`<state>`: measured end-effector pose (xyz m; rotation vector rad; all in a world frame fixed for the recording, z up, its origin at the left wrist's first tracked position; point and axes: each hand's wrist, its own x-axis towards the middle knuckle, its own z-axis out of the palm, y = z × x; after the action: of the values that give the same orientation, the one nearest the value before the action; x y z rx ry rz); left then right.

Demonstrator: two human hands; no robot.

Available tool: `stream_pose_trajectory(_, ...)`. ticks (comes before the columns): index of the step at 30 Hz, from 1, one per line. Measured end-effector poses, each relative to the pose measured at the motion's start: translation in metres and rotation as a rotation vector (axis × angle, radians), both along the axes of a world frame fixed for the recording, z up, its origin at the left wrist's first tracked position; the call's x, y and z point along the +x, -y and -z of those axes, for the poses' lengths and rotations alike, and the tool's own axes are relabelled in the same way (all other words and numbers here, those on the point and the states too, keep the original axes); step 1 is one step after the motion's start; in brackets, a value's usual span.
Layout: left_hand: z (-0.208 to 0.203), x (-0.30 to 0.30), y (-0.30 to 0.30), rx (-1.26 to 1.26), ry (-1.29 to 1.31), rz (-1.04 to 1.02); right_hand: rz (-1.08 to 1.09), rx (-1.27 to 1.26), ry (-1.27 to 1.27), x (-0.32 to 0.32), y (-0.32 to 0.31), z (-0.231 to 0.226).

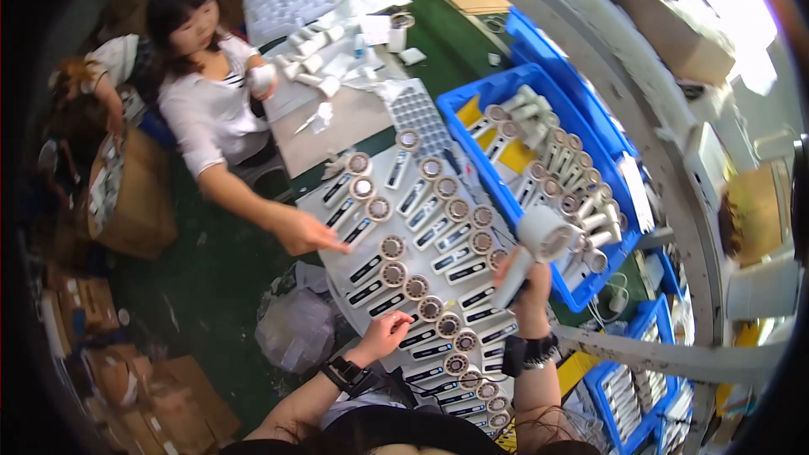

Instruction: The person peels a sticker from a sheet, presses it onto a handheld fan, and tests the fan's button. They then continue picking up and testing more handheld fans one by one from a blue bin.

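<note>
My right hand [529, 291] is closed round the handle of a white handheld fan [543, 232] with a cylinder-shaped head, raised above the table beside the blue bin. Lower and to the left, my left hand [386, 335] hovers over a row of white fans, its fingers curled in and nothing visible in them. The fans on the table [362, 244] lie in slanting rows, round vented heads up, with dark panels along the handles. A fan with such a head [416, 287] lies just beyond my left hand.
A blue bin [472, 156] full of fans stands right of the table. Across on the left, a person's hand [303, 232] reaches over the rows; their other hand holds a white part. Cardboard boxes [135, 202] and a plastic bag [295, 320] lie left. More blue bins [645, 371] are lower right.
</note>
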<state>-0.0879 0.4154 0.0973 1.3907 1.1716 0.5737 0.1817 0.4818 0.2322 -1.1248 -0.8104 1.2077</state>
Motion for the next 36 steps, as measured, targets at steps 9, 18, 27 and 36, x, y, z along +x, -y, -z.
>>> stream_pose_trajectory(9,-0.008,0.000,0.006,0.085,0.045,0.019,0.178,0.174,-0.103,0.036,0.016,-0.064)
stream_pose_trajectory(18,-0.015,0.004,0.018,0.078,0.043,0.063,0.423,0.286,1.224,-0.029,0.102,-0.183)
stream_pose_trajectory(27,-0.020,0.001,0.033,0.134,0.026,0.146,0.900,0.531,0.929,0.001,0.127,-0.133)
stream_pose_trajectory(36,-0.028,0.007,0.043,0.294,0.062,0.202,1.189,0.250,0.362,0.001,0.143,-0.135)
